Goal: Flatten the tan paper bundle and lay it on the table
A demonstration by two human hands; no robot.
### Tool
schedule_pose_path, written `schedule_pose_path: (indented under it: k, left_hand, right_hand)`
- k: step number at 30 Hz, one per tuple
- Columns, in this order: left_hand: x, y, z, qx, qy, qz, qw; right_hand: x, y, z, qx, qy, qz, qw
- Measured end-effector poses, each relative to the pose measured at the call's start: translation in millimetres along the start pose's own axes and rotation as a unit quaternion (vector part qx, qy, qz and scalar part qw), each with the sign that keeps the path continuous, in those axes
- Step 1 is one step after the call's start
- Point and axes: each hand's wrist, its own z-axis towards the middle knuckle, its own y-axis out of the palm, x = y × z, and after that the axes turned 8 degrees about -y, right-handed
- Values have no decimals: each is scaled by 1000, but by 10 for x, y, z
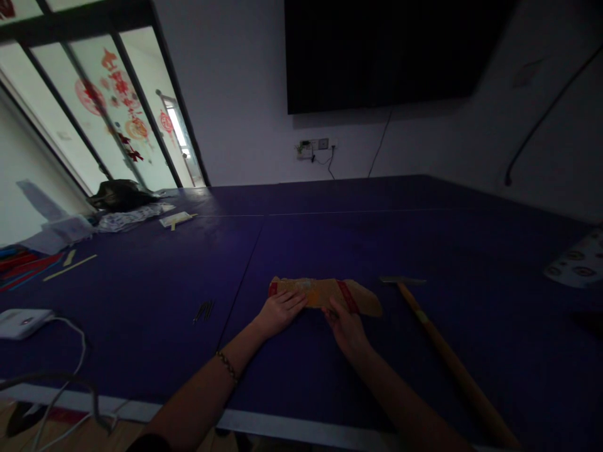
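A torn piece of brown cardboard (325,290) with dark red bands lies on the blue table in front of me. My left hand (282,309) rests flat on its left part, fingers stretched out over the surface. At the near edge, right of the middle, my right hand (346,323) is closed, with thumb and fingers pinched together; what is between them is too dark to make out. To the right lies a hammer (436,336) with a narrow metal head and a long wooden handle. Several thin dark nails (203,311) lie left of my hands.
A white device (24,323) with a cable sits at the left edge of the blue table (330,245). Behind it are red and blue strips (28,267), clear plastic and a black bag (121,194). A patterned item (577,260) is at far right. A dark screen (396,53) hangs on the wall.
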Motion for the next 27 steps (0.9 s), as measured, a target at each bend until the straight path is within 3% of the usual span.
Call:
schedule_pose_path:
  k: [6, 9, 11, 12, 14, 16, 18, 20, 21, 24, 27]
  left_hand:
    - [-78, -21, 44, 6, 10, 36, 999]
    - [-100, -39, 47, -10, 19, 53, 998]
    - [-107, -45, 41, -17, 24, 55, 998]
    - [-109, -46, 37, -22, 26, 60, 998]
    - [-115, -47, 31, -29, 36, 85, 995]
    - [-125, -48, 27, -33, 51, 125, 990]
    - [-136, -51, 26, -33, 77, 185, 979]
    - [-139, -59, 29, -32, 106, 260, 959]
    - [-135, -66, 32, -32, 116, 299, 947]
    - [-99, -98, 43, -33, 132, 393, 909]
    - [-37, -138, 50, -44, 136, 432, 891]
  right_hand:
    - [-13, 31, -58, -16, 31, -31, 999]
    - [22, 51, -159, -51, 84, -118, 988]
    - [26, 56, -198, -110, 57, -199, 972]
    - [14, 54, -198, -143, 2, -240, 960]
    - [-35, 37, -161, -188, -166, -312, 916]
    - [-96, 7, -90, -206, -311, -402, 836]
    - [-136, -31, -18, -215, -375, -508, 745]
    - [-143, -65, 30, -218, -382, -584, 683]
    - [-137, -77, 43, -216, -378, -603, 668]
    - [-112, -90, 50, -208, -368, -621, 660]
    - [-107, -81, 44, -203, -361, -634, 653]
